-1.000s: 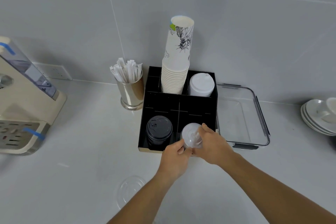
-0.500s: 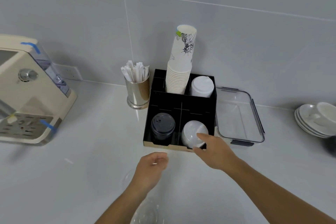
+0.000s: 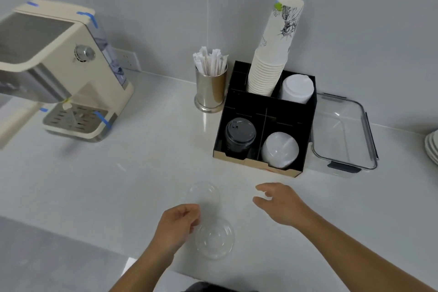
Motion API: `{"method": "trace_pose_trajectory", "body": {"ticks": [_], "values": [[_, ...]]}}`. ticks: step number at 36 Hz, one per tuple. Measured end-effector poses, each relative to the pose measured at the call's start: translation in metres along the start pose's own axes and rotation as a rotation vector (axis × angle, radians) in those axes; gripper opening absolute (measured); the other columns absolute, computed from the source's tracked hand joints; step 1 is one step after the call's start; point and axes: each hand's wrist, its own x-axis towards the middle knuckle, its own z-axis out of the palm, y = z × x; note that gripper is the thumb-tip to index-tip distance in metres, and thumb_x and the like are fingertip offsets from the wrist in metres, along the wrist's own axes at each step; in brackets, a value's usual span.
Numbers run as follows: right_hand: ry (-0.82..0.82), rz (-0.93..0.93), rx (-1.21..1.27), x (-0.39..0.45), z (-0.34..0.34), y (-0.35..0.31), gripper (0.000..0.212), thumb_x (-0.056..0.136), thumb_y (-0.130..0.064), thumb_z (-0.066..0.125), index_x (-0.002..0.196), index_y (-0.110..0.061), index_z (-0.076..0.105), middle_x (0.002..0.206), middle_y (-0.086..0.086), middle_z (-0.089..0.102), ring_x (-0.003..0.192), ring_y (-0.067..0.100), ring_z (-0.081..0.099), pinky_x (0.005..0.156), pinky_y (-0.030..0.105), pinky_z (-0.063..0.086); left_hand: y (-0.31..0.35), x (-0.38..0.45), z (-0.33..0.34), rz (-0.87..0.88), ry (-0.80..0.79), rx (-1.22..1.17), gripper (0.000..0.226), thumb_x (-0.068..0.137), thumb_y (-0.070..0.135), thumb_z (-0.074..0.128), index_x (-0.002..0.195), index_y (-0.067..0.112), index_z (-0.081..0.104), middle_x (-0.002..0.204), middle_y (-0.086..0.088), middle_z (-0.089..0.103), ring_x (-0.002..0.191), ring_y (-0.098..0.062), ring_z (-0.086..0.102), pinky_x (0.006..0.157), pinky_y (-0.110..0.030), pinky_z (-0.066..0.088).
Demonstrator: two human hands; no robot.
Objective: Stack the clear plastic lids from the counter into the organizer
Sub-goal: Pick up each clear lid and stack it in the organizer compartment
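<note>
the pale bench (image 3: 99, 185) carries everything here: a cream coffee machine (image 3: 64, 71) on the left, and toward the back wall a black organizer (image 3: 305, 140) with a clear glass dish (image 3: 343, 130) just beside its right wall. in the organizer's back compartments stand a tall stack of paper cups (image 3: 272, 54) and some white lids (image 3: 296, 89); the front left one holds black lids (image 3: 239, 134), and the front right one holds the stack of clear lids (image 3: 279, 150), already well filled and leaning toward the front edge. a metal cup of wrapped sticks (image 3: 210, 83) stands just left of the organizer.

two clear lids are not yet put away. the near lid (image 3: 214, 237) lies flat close to the bench edge; the far lid (image 3: 204, 193) lies just beyond it, faint against the surface. the left hand (image 3: 176, 225) has its fingers (image 3: 192, 214) curled narrow at the near lid's rim, touching or about to pinch it; i cannot tell whether it is gripped. the right hand (image 3: 282, 204) hovers loosely spread and holds nothing.

the risks, as i judge them: a thin flat lid is hard to lift by its edge, so it may slide off the bench; the far one is easy to overlook; and a lid set down crooked could topple the leaning stack.
</note>
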Motion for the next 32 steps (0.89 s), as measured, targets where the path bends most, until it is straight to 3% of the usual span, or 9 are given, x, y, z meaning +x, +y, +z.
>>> {"method": "trace_pose_trajectory", "body": {"ticks": [4,8,14,17,20,23,26,29,32], "values": [[-0.046,0.002,0.018,0.001,0.019,0.001,0.050,0.093,-0.038,0.061,0.140,-0.023,0.054,0.144,-0.003,0.052,0.127,0.011,0.052,0.093,0.020,0.044,-0.021,-0.002,-0.010,-0.036,-0.007,0.029,0.025,0.083,0.027,0.067,0.072,0.005,0.070,0.068,-0.001,0.062,0.070,-0.018,0.053,0.073,-0.034,0.047],[-0.060,0.026,0.053,0.002,0.031,0.002,0.050,0.092,-0.039,0.061,0.139,-0.023,0.055,0.141,-0.004,0.055,0.123,0.011,0.054,0.095,0.023,0.045,-0.031,-0.007,-0.011,-0.033,-0.006,0.054,0.022,0.088,0.021,0.064,0.067,0.014,0.066,0.064,-0.002,0.055,0.067,-0.018,0.046,0.070,-0.032,0.042],[-0.102,0.077,0.139,-0.002,0.054,0.003,0.047,0.091,-0.039,0.062,0.135,-0.022,0.059,0.122,-0.005,0.061,0.108,0.012,0.059,0.092,0.026,0.049,-0.044,-0.017,-0.010,-0.041,-0.006,0.082,0.024,0.085,0.026,0.061,0.063,0.016,0.059,0.063,-0.003,0.048,0.066,-0.018,0.042,0.070,-0.034,0.037],[-0.124,0.088,0.198,-0.004,0.064,0.003,0.042,0.092,-0.035,0.061,0.132,-0.022,0.061,0.106,-0.010,0.063,0.099,0.010,0.061,0.083,0.023,0.048,-0.049,-0.020,-0.008,-0.047,-0.026,0.060,0.024,0.083,0.031,0.060,0.064,0.018,0.057,0.064,-0.001,0.043,0.069,-0.017,0.037,0.070,-0.034,0.032],[-0.145,0.123,0.261,-0.006,0.075,0.003,0.038,0.092,-0.033,0.061,0.128,-0.020,0.064,0.103,-0.005,0.067,0.092,0.012,0.066,0.074,0.022,0.049,-0.054,-0.022,-0.007,-0.053,-0.024,0.055,0.025,0.086,0.033,0.061,0.066,0.017,0.060,0.066,0.001,0.045,0.069,-0.017,0.039,0.071,-0.033,0.035],[-0.162,0.175,0.286,-0.011,0.086,0.002,0.035,0.087,-0.026,0.057,0.107,0.001,0.065,0.086,0.020,0.062,0.074,0.016,0.054,0.068,0.034,0.048,-0.055,-0.023,-0.005,-0.065,-0.014,0.023,0.022,0.084,0.032,0.061,0.072,0.015,0.066,0.068,0.000,0.051,0.071,-0.016,0.045,0.073,-0.034,0.040],[-0.176,0.190,0.261,-0.014,0.097,0.004,0.037,0.081,-0.025,0.051,0.101,0.006,0.057,0.077,0.004,0.047,0.072,0.016,0.045,0.075,0.053,0.054,-0.054,-0.025,-0.003,-0.083,0.006,-0.026,0.025,0.080,0.031,0.062,0.073,0.008,0.069,0.067,-0.002,0.053,0.071,-0.017,0.048,0.076,-0.034,0.045],[-0.174,0.207,0.323,-0.014,0.101,0.004,0.034,0.081,-0.021,0.052,0.101,0.007,0.057,0.078,0.002,0.048,0.073,0.016,0.046,0.071,0.050,0.053,-0.053,-0.026,-0.002,-0.081,0.021,-0.041,0.030,0.085,0.025,0.061,0.078,-0.003,0.068,0.067,-0.004,0.054,0.071,-0.019,0.049,0.076,-0.035,0.046],[-0.187,0.235,0.466,-0.014,0.100,0.002,0.022,0.082,-0.016,0.057,0.091,-0.001,0.070,0.074,0.001,0.054,0.071,0.014,0.050,0.071,0.034,0.050,-0.050,-0.027,-0.001,-0.073,0.026,-0.051,0.014,0.086,0.020,0.061,0.076,0.012,0.068,0.070,-0.006,0.054,0.073,-0.018,0.049,0.076,-0.035,0.045]]}}
